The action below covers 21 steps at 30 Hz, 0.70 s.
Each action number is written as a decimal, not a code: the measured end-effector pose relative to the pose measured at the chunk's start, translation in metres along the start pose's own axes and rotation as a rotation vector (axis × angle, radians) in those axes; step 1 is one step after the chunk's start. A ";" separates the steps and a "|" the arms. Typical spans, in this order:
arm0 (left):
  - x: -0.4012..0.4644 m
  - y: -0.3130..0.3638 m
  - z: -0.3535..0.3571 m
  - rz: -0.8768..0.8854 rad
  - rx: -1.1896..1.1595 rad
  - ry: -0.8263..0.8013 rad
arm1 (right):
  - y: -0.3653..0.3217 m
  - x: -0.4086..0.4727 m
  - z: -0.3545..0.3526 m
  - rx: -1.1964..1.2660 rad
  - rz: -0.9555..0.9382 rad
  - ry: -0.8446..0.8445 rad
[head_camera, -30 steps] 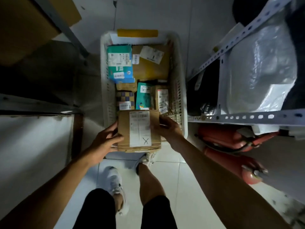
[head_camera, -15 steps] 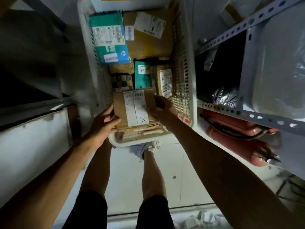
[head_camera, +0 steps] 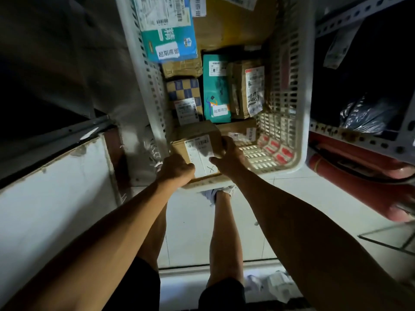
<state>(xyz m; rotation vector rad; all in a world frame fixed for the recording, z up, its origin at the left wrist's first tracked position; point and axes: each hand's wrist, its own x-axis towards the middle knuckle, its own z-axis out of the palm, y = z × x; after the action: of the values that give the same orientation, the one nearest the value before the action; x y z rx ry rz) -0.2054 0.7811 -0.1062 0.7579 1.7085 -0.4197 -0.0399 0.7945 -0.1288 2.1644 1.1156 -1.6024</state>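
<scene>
My left hand point(head_camera: 176, 170) curls round the near left corner of a cardboard box point(head_camera: 197, 132), and my right hand point(head_camera: 229, 158) clamps its right edge: a two-handed grip, fingers wrapped on. The box (white label, inked X) is low in the near end of a white basket point(head_camera: 301, 131), just before a checked parcel point(head_camera: 184, 90) and a teal parcel point(head_camera: 215, 90). I judge I am setting it down; next, ease it flat and let go. Bare basket floor lies rightward; the near rim crowds my knuckles.

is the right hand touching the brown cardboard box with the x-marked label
Touching. The head view shows the right hand gripping the brown cardboard box at its right edge, thumb on the white label.
</scene>
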 end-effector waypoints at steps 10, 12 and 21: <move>0.003 0.005 0.005 -0.094 0.016 0.055 | -0.002 -0.001 -0.001 -0.162 -0.002 -0.001; 0.002 0.004 0.007 -0.091 0.037 0.066 | -0.001 -0.002 0.002 -0.175 0.020 -0.007; -0.013 0.018 0.002 0.079 0.205 0.117 | -0.008 -0.011 -0.003 -0.085 0.066 -0.082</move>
<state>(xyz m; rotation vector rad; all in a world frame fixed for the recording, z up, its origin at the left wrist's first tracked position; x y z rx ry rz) -0.1902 0.7891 -0.0924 1.0131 1.7552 -0.5092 -0.0449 0.7967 -0.1158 2.0406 1.0568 -1.5712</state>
